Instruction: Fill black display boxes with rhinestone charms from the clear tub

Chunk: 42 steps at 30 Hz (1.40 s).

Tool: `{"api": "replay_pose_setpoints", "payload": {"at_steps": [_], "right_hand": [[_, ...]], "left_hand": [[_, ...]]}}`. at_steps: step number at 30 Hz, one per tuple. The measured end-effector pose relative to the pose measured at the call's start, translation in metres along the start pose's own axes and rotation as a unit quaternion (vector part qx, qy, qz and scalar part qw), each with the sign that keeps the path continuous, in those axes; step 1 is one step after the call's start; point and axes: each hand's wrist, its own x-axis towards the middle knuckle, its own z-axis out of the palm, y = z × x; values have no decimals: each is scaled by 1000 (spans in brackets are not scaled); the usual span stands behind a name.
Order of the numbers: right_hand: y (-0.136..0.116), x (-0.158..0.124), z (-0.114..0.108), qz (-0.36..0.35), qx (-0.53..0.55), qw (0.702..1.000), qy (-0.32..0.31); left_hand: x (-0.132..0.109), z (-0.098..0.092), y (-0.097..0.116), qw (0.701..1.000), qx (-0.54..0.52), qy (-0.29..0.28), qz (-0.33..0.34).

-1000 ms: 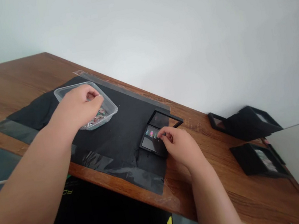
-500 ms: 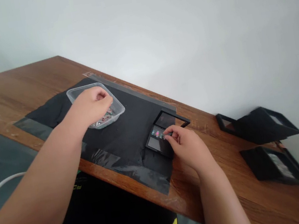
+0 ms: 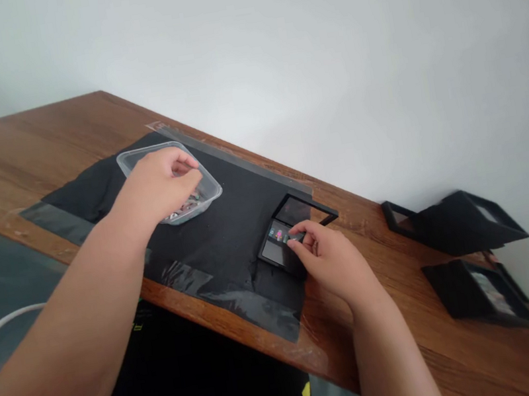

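My left hand [image 3: 166, 180] hovers over a clear plastic tub [image 3: 215, 193] and hides part of it. Its thumb and fingers are pinched together; anything between them is too small to make out. Small mixed pieces [image 3: 191, 203] lie in the bottom of the tub. My right hand [image 3: 319, 243] is at a small black case [image 3: 277, 254] whose framed lid [image 3: 313, 207] stands raised. Thumb and forefinger pinch close above the case's inside, and what they may hold cannot be made out. Several tiny coloured pieces [image 3: 278, 234], one pink, lie in a row in the case.
A black sheet [image 3: 229, 230], taped down along its edges, covers part of the wooden table [image 3: 59, 137]. Black boxes [image 3: 463, 220] stand on the right, and another black box [image 3: 480, 294] holds small pieces. A white cable [image 3: 4, 329] runs at the left.
Both hands stay almost in place. My right thumb and fingertips have moved slightly left over the row of pieces in the case. The view has shifted a little.
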Motion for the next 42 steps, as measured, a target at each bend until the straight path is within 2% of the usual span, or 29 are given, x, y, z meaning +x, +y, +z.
{"api": "replay_pose_setpoints", "payload": {"at_steps": [5,9,15,17,21,23,26,31,42], "right_hand": [[1,0,-1,0,9,1000,0],[0,-1,-1,2,12,1000,-10],[-1,-1,-1,0,18,1000,1],[-1,-2,-2,-1,19,1000,5],[1,-3,-2,-4,20,1000,5],[2,-3,-2,-9,23,1000,1],[6,-1,-1,-10,26,1000,0],[7,1,0,-6,26,1000,2],[8,0,0,-13,45,999,3]], "left_hand": [[-5,-2,1,990,-59,110,73],[-5,-3,-1,983,-89,118,105],[-9,-7,0,987,-50,118,95],[-9,-8,0,993,10,95,75],[1,-8,-4,982,184,-37,26],[7,-5,-6,972,217,-89,22],[16,1,-7,965,228,-127,14],[21,6,-8,966,218,-137,8],[22,5,-4,959,247,-141,1]]}}
